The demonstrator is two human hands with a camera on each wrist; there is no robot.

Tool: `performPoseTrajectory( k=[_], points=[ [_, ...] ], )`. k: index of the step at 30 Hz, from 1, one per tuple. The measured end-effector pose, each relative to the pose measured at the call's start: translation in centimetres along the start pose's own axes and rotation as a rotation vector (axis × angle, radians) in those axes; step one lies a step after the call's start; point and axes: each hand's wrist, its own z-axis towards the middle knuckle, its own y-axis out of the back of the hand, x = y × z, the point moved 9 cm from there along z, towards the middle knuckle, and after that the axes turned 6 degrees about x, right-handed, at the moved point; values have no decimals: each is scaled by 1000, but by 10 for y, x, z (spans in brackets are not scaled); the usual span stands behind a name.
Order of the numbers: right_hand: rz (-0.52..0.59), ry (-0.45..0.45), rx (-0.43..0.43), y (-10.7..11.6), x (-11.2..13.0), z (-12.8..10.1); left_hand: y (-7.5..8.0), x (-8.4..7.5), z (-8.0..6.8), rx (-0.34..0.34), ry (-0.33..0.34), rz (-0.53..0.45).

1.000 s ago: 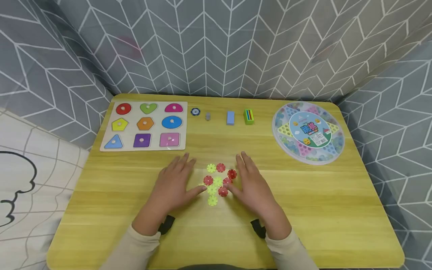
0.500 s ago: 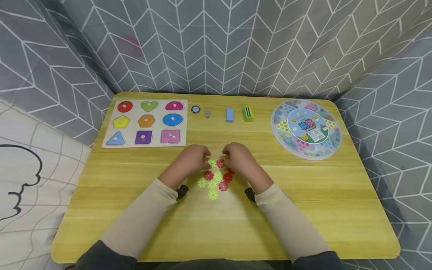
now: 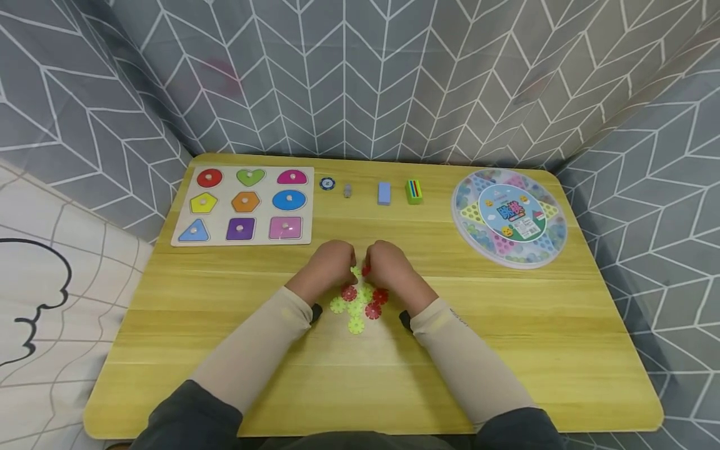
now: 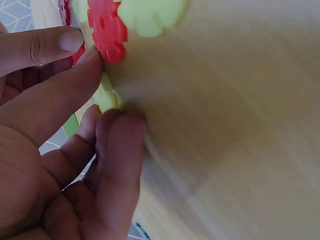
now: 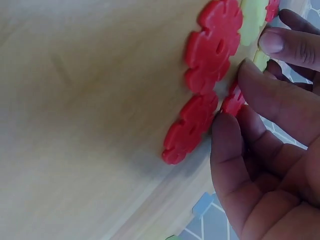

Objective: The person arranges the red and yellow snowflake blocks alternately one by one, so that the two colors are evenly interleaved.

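Observation:
Small flower-shaped plastic discs, yellow-green and red, lie in a loose cluster at mid-table. At its far edge my left hand [image 3: 333,261] pinches a yellow-green notched disc [image 4: 107,98] between thumb and fingers. Facing it, my right hand [image 3: 388,265] holds a red notched disc [image 5: 233,101] by its edge, thumb and fingertips on it. Both hands have curled fingers and are close together. Nearer the body lie another red disc [image 3: 373,310] and a yellow-green disc [image 3: 356,325]. The hands partly cover the two pinched discs in the head view.
A shape puzzle board [image 3: 264,237] lies at the back left. Along the back are a round blue chip [image 3: 327,183], a small grey piece [image 3: 347,190], a blue block [image 3: 384,194] and a green striped block [image 3: 414,192]. A round game box [image 3: 509,217] sits at the right.
Both hands have moved from the cluster's sides to its far edge, their fingers going from spread to curled. Each has taken hold of a disc, and they are now slightly closer together.

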Motion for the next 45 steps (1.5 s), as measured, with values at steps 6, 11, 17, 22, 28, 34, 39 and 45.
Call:
performPoseTrajectory(
  k=[6, 11, 17, 22, 28, 34, 39, 45],
  points=[
    [17, 8, 9, -2, 1, 2, 1, 9, -1, -6, 17, -66],
    [127, 14, 27, 0, -4, 3, 4, 20, -1, 23, 12, -206],
    [263, 34, 66, 10, -11, 11, 19, 40, -1, 73, 24, -375],
    [323, 34, 54, 26, -10, 26, 46, 55, 4, 15, 90, -388],
    [328, 23, 80, 31, -1, 47, 62, 62, 11, -48, 143, -278],
    [286, 16, 136, 19, 6, 55, 51, 65, 12, -4, 159, -239],
    [262, 2, 123, 10, 6, 55, 48, 60, 14, -15, 137, -143],
    [128, 41, 76, 9, 17, 55, 39, 56, 15, 8, 133, -61]
  ],
)
